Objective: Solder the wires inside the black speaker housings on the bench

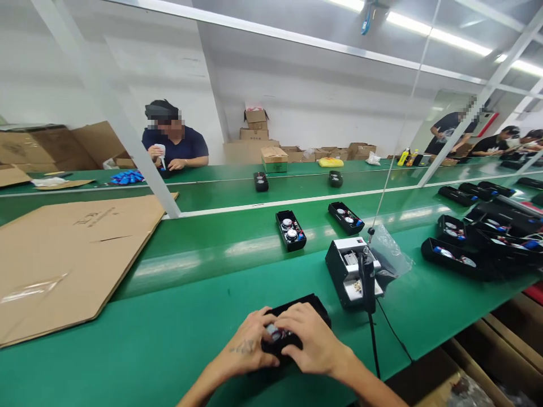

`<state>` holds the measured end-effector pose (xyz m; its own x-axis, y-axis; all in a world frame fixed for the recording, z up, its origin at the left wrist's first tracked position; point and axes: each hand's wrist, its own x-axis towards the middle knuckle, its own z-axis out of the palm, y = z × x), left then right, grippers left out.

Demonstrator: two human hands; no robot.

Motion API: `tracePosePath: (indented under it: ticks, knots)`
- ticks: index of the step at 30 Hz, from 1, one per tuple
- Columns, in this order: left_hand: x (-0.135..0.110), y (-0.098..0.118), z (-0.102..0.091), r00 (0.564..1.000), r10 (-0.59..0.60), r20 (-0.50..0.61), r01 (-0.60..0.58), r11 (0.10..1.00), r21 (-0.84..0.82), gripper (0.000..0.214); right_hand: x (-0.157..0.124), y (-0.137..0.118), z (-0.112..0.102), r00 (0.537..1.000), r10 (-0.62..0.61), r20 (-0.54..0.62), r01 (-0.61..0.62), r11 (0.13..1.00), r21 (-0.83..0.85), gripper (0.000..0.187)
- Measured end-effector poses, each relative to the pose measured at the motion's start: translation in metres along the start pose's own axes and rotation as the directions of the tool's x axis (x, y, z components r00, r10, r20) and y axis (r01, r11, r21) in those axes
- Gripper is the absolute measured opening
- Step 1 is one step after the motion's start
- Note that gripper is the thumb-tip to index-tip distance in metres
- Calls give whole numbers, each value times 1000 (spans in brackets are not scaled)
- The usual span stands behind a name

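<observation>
On the green bench in front of me lies a black speaker case, its open side up. My left hand is curled over its left part, fingertips and thumb bent inward. From the right, my right hand reaches across the case with bent fingers, close to the left fingertips. Between the hands, small silvery and dark parts show inside; the fingers partly hide them. Just right of the case stands a screw feeder, with a black electric screwdriver hanging on a cord in front of it.
Two speaker cases with round drivers, one nearer and another, rest on the belt. More cases are piled at right. A cardboard sheet covers the left side. Across the line, a person works. A plastic bag lies behind the feeder.
</observation>
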<state>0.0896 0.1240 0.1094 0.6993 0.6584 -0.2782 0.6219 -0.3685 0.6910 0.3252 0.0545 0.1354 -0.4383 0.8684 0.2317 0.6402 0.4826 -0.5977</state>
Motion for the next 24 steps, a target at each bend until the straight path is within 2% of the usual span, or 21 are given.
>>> tracePosePath:
  ticks: [1,2,3,4,5,6,7,8,9,10,11,13,15,17,19,22,24]
  knots:
    - [-5,-3,10,1000,27,-10,-27,999,42,25,-15,6,1,975,-20,-220,32,998,50,41]
    - [-11,-6,22,997,77,-32,-73,992,102,22,-29,14,1,890,-3,-455,36,997,63,36]
    - [-16,-11,33,986,154,-69,-139,974,181,20,-43,23,1,751,30,-659,-7,999,37,32]
    - [-20,-16,44,961,249,-120,-209,938,277,20,-56,33,0,595,55,-802,-98,995,-4,31]
    - [-23,-21,54,920,350,-177,-265,887,378,24,-66,45,-2,448,62,-892,-205,978,-36,35]
    - [-26,-25,62,868,441,-227,-300,831,469,29,-73,57,-7,331,62,-941,-306,951,-45,43]
    - [-27,-27,68,819,509,-265,-314,784,536,35,-77,69,-13,255,81,-963,-385,923,-25,56]
    - [-28,-28,71,779,556,-289,-318,748,583,40,-80,81,-21,219,134,-967,-437,899,25,68]
    - [-28,-28,72,754,584,-299,-319,724,612,43,-80,93,-31,211,214,-954,-465,880,95,77]
    - [-27,-27,71,741,599,-302,-319,711,627,46,-79,103,-43,232,306,-923,-471,866,169,81]
    - [-26,-24,69,733,609,-303,-322,703,634,49,-78,113,-54,270,398,-877,-464,852,244,78]
    - [-25,-20,65,721,622,-307,-327,695,640,51,-78,127,-73,315,485,-816,-449,833,322,69]
    - [-24,-16,63,701,633,-328,-327,694,641,50,-82,133,-82,291,503,-814,-431,828,358,63]
    - [-24,-15,63,677,646,-354,-336,699,631,48,-91,132,-81,237,509,-828,-401,827,394,62]
    - [-24,-16,65,670,640,-377,-342,716,608,48,-98,129,-72,232,523,-820,-354,830,430,59]
    - [-22,-20,70,686,610,-397,-339,751,567,49,-100,124,-62,319,556,-768,-261,830,492,50]
    - [-20,-24,73,683,598,-420,-338,768,544,48,-95,123,-65,347,564,-750,-197,825,530,46]
